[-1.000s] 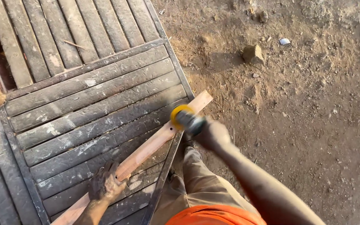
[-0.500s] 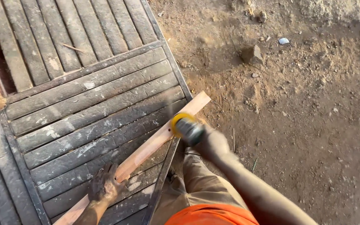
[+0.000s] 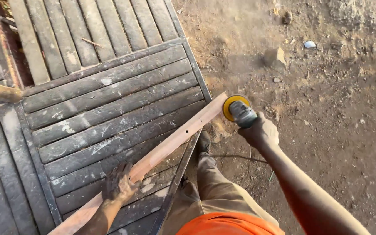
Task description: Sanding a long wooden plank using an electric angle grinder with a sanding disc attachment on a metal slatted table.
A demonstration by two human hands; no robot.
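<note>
Sliding outward, right hand (image 3: 262,132) grips grinder (image 3: 239,111) at plank (image 3: 162,150) end; left hand (image 3: 117,185) pins plank on slatted panel (image 3: 109,104).

Warm, low daylight, soft shadows, no glare; sharp throughout, with slight wide-angle stretching at the edges.

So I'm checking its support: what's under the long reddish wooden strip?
The dusty grey slatted metal panel lies beneath the long reddish wooden strip; the left hand covers one part.
</note>
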